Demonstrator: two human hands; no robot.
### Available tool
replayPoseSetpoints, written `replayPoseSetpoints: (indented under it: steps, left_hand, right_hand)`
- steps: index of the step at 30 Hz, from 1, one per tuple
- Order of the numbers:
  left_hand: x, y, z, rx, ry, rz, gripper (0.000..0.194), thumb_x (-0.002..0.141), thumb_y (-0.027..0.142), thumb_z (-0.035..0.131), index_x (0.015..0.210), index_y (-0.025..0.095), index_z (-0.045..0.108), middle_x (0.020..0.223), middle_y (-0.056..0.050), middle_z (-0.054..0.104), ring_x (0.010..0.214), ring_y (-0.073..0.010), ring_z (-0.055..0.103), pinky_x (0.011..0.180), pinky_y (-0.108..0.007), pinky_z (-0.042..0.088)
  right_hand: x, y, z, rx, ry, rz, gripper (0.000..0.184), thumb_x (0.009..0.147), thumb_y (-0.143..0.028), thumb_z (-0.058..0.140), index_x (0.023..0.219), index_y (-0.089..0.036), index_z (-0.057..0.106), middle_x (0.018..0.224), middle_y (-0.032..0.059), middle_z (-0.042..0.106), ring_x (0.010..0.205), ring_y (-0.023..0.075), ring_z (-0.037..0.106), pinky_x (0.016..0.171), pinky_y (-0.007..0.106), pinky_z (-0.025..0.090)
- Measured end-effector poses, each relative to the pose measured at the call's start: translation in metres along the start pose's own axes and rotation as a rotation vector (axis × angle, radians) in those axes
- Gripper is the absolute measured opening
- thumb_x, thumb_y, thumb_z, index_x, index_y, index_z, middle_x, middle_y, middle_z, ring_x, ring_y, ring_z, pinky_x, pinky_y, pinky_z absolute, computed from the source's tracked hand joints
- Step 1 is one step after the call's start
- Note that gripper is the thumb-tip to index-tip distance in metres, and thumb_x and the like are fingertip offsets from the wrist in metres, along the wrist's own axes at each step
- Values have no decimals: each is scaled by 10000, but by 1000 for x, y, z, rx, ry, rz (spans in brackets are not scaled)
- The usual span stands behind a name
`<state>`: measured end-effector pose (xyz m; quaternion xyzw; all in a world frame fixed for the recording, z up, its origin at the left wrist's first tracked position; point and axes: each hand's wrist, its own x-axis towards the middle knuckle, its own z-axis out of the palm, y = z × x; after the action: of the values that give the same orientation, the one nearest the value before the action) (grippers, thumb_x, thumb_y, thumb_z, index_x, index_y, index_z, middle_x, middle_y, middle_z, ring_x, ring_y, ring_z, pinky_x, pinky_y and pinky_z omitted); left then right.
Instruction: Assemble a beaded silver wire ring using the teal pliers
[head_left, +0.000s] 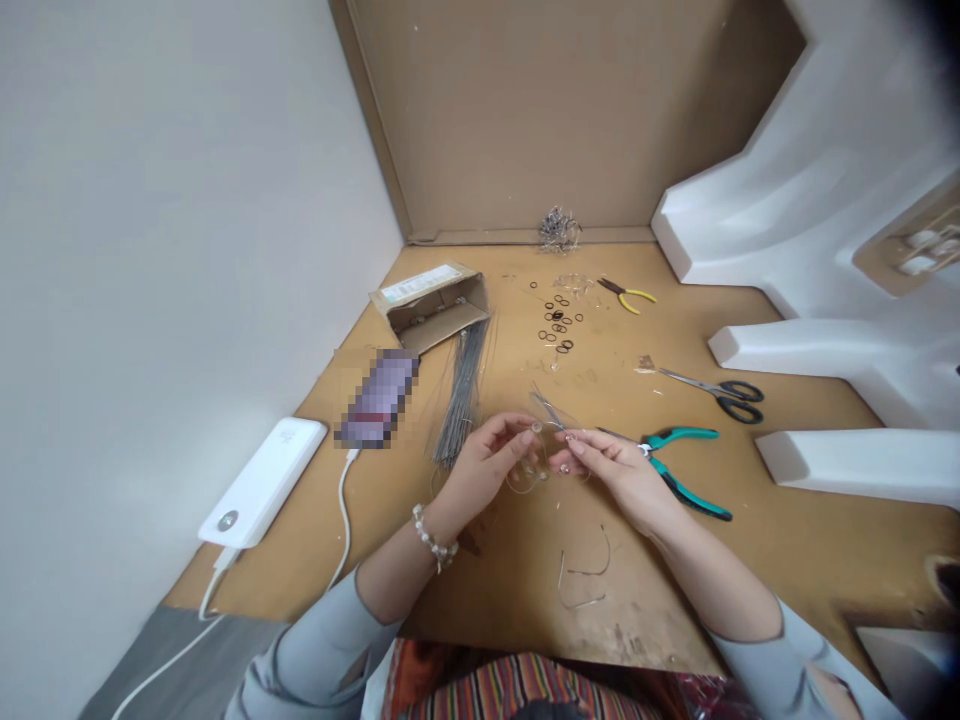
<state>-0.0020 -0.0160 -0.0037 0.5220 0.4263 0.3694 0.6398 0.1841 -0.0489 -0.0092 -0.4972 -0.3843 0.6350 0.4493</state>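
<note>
Over the middle of the table, my left hand (pixel 499 458) is closed in a pinch, with a small pale round bead (pixel 537 428) at its fingertips. Fine looped wire (pixel 520 490) hangs below those fingers. My right hand (pixel 611 470) faces it a short gap away, thumb and forefinger pressed on thin wire; a few dark wire ends (pixel 550 408) stick out above the fingertips. Small shiny beads (pixel 565 468) show by the right fingers. How the wire and beads join is too fine to make out. Teal-handled pliers (pixel 679 470) lie partly behind my right hand.
Beyond my left hand are a bundle of grey wires (pixel 459 400), an open cardboard box (pixel 435 310), a phone (pixel 379 400) and a white power bank (pixel 262 485). Dark rings (pixel 559 328), yellow-handled pliers (pixel 630 295) and scissors (pixel 720 390) lie farther back. Bent wires (pixel 581 605) are nearer me.
</note>
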Motion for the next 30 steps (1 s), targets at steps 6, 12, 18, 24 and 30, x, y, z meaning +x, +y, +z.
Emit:
replayPoseSetpoints:
  steps: [6, 12, 18, 24, 30]
  left_hand:
    - [1, 1, 0, 83, 83, 84, 245, 760, 366, 681, 878, 159, 622, 861, -24, 632, 748, -114, 553, 664, -230, 449]
    - [2, -9, 0, 127, 51, 175, 216, 801, 362, 642, 893, 173, 588, 877, -19, 611, 725, -106, 542, 668, -231, 451]
    - [0, -8, 2, 254, 68, 256, 159, 830, 327, 610, 869, 177, 579, 866, -15, 613, 716, -104, 547, 671, -231, 441]
    - [-3, -7, 2, 324, 7, 350, 67, 859, 242, 562, 851, 176, 555, 878, -27, 579, 779, -116, 542, 692, -234, 436]
    - [-3, -5, 3, 404, -15, 423, 98, 889, 244, 514, 841, 177, 567, 875, -41, 566, 797, -131, 540, 693, -242, 437]
  right_hand:
    - [0, 1, -1, -30, -24, 36, 398, 725, -496, 690, 945, -165, 685, 801, 74, 741, 717, 162, 669, 725, 331, 515]
    - [-3, -1, 2, -84, 41, -28, 405, 723, -488, 689, 993, -188, 657, 779, 64, 743, 698, 167, 675, 702, 335, 527]
    - [-7, -2, 8, -117, 82, -124, 395, 724, -506, 678, 1002, -227, 646, 753, 44, 730, 688, 192, 689, 682, 349, 537]
    - [-8, -2, 9, -111, 91, -120, 369, 719, -503, 685, 952, -227, 606, 753, 47, 729, 697, 204, 698, 700, 365, 542]
    - [-8, 0, 9, -152, 84, -162, 353, 757, -497, 653, 967, -220, 594, 755, 45, 722, 696, 198, 694, 707, 372, 545]
